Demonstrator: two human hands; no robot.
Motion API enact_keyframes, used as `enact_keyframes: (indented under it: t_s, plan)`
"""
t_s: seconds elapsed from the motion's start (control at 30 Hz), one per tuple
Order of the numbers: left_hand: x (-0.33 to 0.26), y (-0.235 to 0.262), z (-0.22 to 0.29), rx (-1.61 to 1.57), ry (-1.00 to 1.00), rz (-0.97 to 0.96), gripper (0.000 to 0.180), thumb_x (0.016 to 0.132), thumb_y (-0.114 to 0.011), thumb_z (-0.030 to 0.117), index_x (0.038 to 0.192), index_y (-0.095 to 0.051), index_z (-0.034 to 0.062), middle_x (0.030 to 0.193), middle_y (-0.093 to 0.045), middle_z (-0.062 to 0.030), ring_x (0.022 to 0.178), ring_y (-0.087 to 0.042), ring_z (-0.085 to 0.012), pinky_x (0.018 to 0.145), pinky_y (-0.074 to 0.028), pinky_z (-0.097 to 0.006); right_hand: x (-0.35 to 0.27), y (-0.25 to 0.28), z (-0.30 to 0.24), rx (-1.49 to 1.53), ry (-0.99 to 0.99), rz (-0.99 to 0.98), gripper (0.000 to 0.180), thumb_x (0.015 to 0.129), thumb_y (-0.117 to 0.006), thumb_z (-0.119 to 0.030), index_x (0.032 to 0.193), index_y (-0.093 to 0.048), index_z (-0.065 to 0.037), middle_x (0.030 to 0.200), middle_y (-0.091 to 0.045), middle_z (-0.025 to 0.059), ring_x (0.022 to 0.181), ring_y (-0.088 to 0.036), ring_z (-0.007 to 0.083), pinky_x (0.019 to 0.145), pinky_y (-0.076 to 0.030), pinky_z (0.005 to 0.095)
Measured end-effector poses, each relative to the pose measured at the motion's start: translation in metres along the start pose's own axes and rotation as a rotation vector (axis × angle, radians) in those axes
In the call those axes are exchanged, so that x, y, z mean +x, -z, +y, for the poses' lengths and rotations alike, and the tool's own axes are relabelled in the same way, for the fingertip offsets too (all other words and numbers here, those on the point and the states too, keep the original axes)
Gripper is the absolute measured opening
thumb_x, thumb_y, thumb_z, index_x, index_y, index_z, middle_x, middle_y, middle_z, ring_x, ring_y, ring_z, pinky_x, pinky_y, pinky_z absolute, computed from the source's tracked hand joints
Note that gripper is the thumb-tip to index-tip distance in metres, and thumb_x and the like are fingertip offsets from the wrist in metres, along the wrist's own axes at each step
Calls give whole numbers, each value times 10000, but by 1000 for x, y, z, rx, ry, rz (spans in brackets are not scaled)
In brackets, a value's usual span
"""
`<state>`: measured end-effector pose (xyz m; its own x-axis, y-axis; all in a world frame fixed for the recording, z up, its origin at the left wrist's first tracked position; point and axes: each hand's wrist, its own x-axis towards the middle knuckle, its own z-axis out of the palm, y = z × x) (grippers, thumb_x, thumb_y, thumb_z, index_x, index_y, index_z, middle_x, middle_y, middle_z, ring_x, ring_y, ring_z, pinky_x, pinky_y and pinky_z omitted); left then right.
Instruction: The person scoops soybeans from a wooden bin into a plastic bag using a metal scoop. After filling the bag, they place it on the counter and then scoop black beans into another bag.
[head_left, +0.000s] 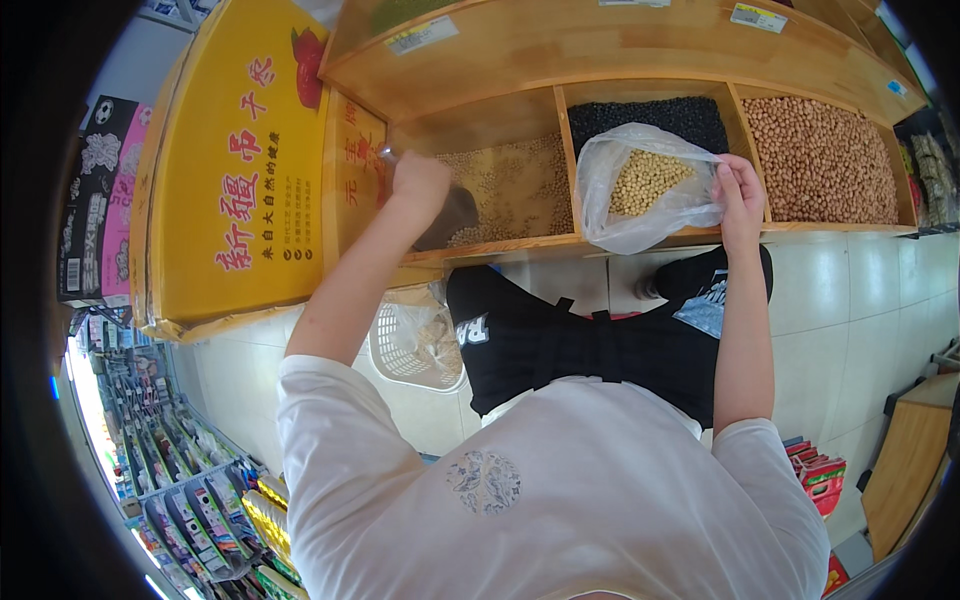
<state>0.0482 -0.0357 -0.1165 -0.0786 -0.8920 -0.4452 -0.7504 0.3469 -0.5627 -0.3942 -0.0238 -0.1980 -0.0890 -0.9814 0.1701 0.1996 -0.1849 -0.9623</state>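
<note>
Soybeans (515,185) are lying loose in the left wooden bin (480,120), and the left hand (418,185) is closing around the handle of a dark scoop (452,215) whose blade is dipping toward them. The right hand (738,190) is pinching the rim of a clear bag (640,195), fingers clamped on the plastic, keeping it propped on the bin's front edge, over the compartment of black beans (650,115). The bag is already sagging with a heap of pale beans. To do this scooping well, the scoop probably ought to be going in shallow and coming out level, so that nothing is spilling over the divider. The bag's mouth seems to want holding wide and tilted toward the scoop. A white basket (415,345) is sitting on the floor below, by the person's knee. Peanuts (820,155) are filling the right bin.
</note>
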Motion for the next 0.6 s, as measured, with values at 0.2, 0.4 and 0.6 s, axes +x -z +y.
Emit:
enact_keyframes:
  t_s: [0.2, 0.4, 0.6]
  plan:
    - [13, -9, -24, -235, 33, -76, 156, 853, -737, 141, 999, -760, 91, 993, -764, -116, 1000, -721, -300, 900, -511, -412, 0, 0, 0, -26, -10, 4, 133, 1037, -619, -136, 1118, -674, -47, 825, -588, -62, 732, -493, 21, 663, -391, 170]
    - [41, -58, -19, -738, -80, -133, 347, 803, -865, 194, 1077, -694, 68, 1039, -742, -153, 970, -697, -324, 845, -539, -418, 0, 0, 1, -53, -11, 12, 134, 1036, -623, -145, 1109, -682, -49, 821, -589, -62, 731, -492, 23, 665, -394, 176]
    - [70, -126, 21, -1094, -113, -314, 311, 874, -816, 155, 1095, -657, 5, 977, -741, -117, 938, -693, -237, 808, -548, -353, 0, 1, 1, -83, -20, 0, 144, 1038, -622, -151, 1116, -684, -47, 854, -624, -54, 744, -501, 22, 680, -408, 176]
